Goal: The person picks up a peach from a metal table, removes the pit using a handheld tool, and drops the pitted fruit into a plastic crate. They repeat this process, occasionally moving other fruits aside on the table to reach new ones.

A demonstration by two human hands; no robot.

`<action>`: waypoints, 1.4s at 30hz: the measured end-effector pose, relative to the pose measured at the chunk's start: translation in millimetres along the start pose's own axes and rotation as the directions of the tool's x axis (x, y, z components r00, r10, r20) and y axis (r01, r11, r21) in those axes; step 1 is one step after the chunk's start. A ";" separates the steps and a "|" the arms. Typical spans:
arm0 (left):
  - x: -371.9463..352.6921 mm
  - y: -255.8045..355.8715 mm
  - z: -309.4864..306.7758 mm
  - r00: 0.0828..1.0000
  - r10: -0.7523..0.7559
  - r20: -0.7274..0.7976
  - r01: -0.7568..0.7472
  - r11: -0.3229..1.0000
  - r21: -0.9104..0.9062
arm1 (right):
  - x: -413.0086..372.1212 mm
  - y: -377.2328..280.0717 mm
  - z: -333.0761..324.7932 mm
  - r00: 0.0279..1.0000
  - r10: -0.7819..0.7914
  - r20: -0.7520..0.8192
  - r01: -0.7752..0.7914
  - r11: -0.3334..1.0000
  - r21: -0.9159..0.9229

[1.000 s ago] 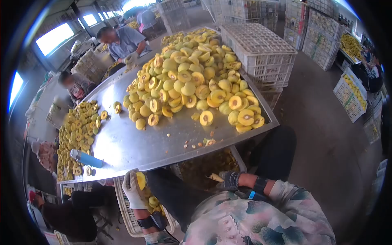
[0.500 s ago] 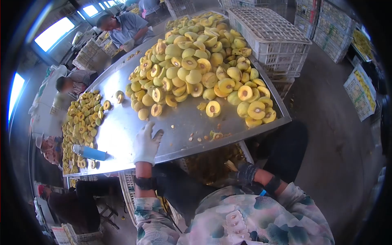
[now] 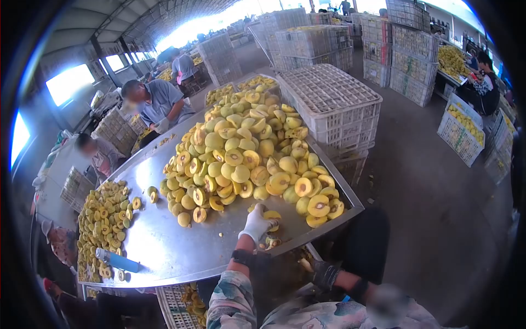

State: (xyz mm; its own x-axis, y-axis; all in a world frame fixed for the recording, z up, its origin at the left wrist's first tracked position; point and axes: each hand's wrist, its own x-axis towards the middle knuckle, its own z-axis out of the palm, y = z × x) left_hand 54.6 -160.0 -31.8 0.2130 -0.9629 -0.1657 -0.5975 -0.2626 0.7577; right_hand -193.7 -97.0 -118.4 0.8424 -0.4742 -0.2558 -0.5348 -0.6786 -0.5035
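Two gloved hands, both mine. First, my left hand (image 3: 256, 222), white glove: out on the steel bench (image 3: 164, 247), fingers curled over a yellow fruit half (image 3: 272, 215) at the near foot of the fruit pile (image 3: 246, 159). Second, my right hand (image 3: 324, 274), dark glove: below the bench edge, closed around a small pale tool (image 3: 304, 264). One blue cylinder (image 3: 118, 260) lies well to the left, beside a layer of cut halves (image 3: 104, 219).
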 end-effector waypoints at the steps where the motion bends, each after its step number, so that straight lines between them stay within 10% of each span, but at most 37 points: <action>1: -12.7 3.3 -1.9 0.995 -0.093 -0.035 0.074 0.927 -0.368 | 10.4 22.3 21.4 0.978 -0.058 -0.200 0.101 0.972 0.213; 2: -32.7 27.3 -5.1 0.981 -0.181 -0.066 0.084 0.714 -0.695 | 17.7 39.1 48.5 0.918 -0.054 -0.392 0.226 0.886 0.406; 4: -48.6 19.9 -9.5 0.982 -0.168 -0.090 0.041 0.650 -0.759 | -2.2 -9.6 -24.2 0.936 0.253 -0.243 -0.002 0.695 0.719; 8: -89.4 40.8 0.9 0.961 -0.217 -0.170 -0.055 0.452 -0.890 | -3.0 -50.0 -73.6 0.955 0.291 0.058 -0.109 0.164 0.980; 11: -107.9 36.8 8.6 0.946 -0.232 -0.226 -0.090 0.482 -0.872 | 0.4 -66.1 -80.0 0.941 0.299 -0.159 0.071 0.283 0.957; 13: -114.8 32.0 15.1 0.937 -0.223 -0.270 -0.120 0.520 -0.845 | 0.0 -79.5 -93.9 0.839 0.265 -0.476 0.183 0.685 0.705; 20: -139.1 35.7 35.8 0.920 -0.038 -0.390 -0.248 0.714 -0.655 | 20.4 -85.0 -77.4 0.695 0.203 -0.690 0.179 0.881 0.439; 27: -139.5 22.5 52.8 0.916 -0.055 -0.398 -0.228 0.746 -0.626 | 19.5 -78.9 -69.8 0.813 0.176 -0.555 0.189 0.822 0.537; 29: -132.5 20.1 56.3 0.867 -0.139 -0.479 -0.343 0.531 -0.775 | 11.8 -81.7 -48.2 0.890 -0.110 -0.442 0.230 0.946 0.229; 31: -129.1 6.5 51.9 0.872 -0.143 -0.468 -0.309 0.582 -0.753 | 8.9 -84.0 -47.7 0.754 -0.178 -0.632 0.416 0.875 0.249; 33: -126.4 -4.2 52.1 0.834 -0.213 -0.509 -0.251 0.675 -0.693 | -0.8 -87.9 -76.1 0.932 0.170 -0.319 0.077 0.769 0.635; 35: -128.9 -4.9 49.8 0.844 -0.200 -0.497 -0.244 0.682 -0.689 | 0.1 -85.7 -72.1 0.888 -0.025 -0.458 0.229 0.889 0.396; 37: -130.9 -1.6 51.2 0.845 -0.169 -0.507 -0.296 0.642 -0.707 | -5.2 -89.5 -77.0 0.979 0.146 -0.139 0.024 0.600 0.800; 42: -138.4 14.5 50.3 0.830 -0.173 -0.530 -0.322 0.628 -0.708 | -1.0 -89.3 -60.6 0.965 0.139 -0.220 0.090 0.617 0.782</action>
State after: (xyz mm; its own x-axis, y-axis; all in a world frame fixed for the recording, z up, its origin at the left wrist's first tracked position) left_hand -22.5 -33.7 -29.6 0.6904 -0.7204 0.0660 0.1037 0.1888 0.9765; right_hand -150.8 -70.0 -23.2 0.7245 -0.6759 -0.1352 -0.2034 -0.0222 -0.9789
